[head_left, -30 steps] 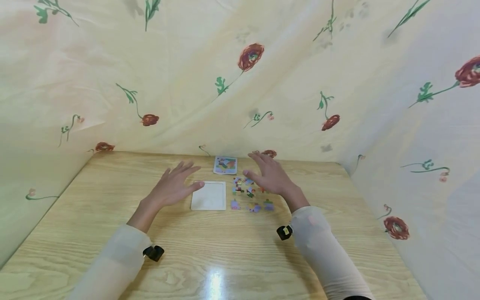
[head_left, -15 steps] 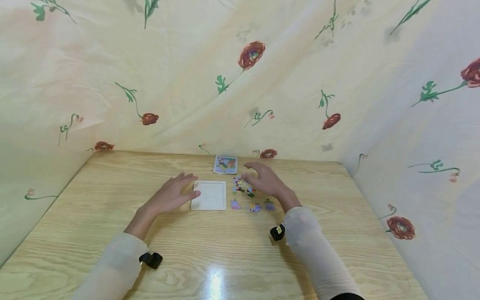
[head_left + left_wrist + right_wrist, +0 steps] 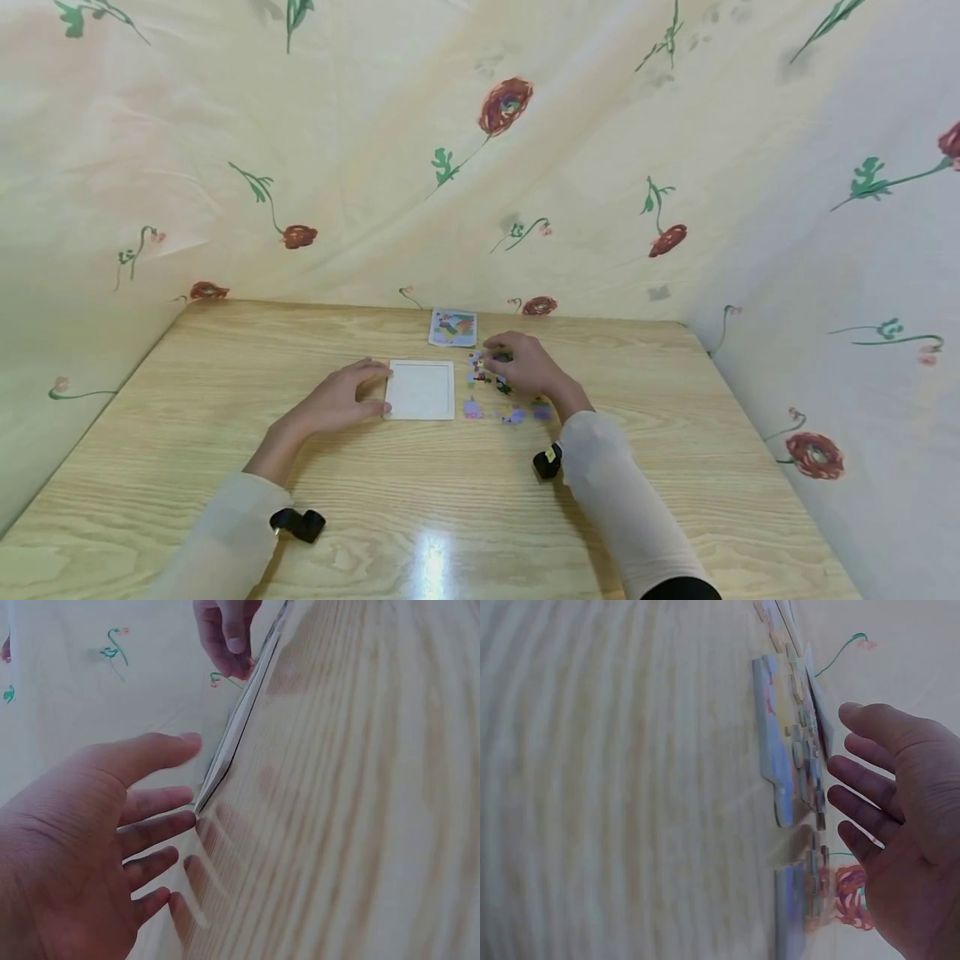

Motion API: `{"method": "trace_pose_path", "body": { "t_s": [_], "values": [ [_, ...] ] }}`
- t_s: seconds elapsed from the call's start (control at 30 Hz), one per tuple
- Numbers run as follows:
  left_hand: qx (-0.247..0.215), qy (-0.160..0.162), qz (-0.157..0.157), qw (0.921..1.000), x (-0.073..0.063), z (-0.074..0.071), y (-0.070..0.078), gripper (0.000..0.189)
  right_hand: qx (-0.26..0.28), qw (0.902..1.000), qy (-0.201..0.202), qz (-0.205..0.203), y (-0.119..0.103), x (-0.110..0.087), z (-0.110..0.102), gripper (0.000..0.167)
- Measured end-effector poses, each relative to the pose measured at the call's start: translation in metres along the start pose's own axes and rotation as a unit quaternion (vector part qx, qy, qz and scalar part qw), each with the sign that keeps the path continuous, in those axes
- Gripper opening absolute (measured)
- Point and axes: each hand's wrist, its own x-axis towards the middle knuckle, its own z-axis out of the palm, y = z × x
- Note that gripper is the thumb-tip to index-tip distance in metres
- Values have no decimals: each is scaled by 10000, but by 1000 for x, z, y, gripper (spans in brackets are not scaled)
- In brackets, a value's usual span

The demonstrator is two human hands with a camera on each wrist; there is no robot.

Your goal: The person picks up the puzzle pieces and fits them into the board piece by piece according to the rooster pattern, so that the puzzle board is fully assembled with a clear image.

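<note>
A white square puzzle tray [image 3: 422, 392] lies flat on the wooden table. At its left edge is my left hand [image 3: 336, 400], thumb near the front corner and fingers near the back one. In the left wrist view, that hand [image 3: 90, 832] has its fingers extended beside the tray's corner [image 3: 221, 761]. Several colourful jigsaw pieces [image 3: 512, 415] are spread to the right of the tray. Over the back ones hovers my right hand [image 3: 531, 367], partly hiding them. The right wrist view shows this hand [image 3: 907, 795] with loosely bent fingers and nothing between them, beside jigsaw pieces [image 3: 774, 742].
Behind the tray lies a square picture card [image 3: 453, 327] with a colourful print. Flowered cloth [image 3: 360, 167] hangs close behind the table [image 3: 375, 500] and along its sides. Each sleeve carries a small black camera, the left camera [image 3: 298, 524] and the right camera [image 3: 548, 461].
Both hands have come down toward the table. My left hand has reached the tray's left edge, and my right hand has lowered over the jigsaw pieces, its fingers drawing closer together.
</note>
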Motion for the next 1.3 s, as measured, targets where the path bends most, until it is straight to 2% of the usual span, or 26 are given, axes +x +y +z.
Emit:
{"method": "trace_pose_path", "body": {
  "t_s": [0.17, 0.57, 0.93, 1.3],
  "values": [
    [-129, 14, 117, 9998, -1, 0, -4, 60, 84, 9999, -9, 56, 4, 5, 3, 40],
    [-97, 74, 89, 9999, -4, 0, -4, 55, 19, 10000, 4, -38, 7, 11, 9, 33],
    [-155, 78, 32, 9998, -7, 0, -5, 55, 200, 9997, 29, 131, 3, 9, 12, 28],
    [-214, 21, 119, 9997, -11, -2, -9, 55, 518, 9977, 93, 422, 0, 5, 16, 25]
  ]
}}
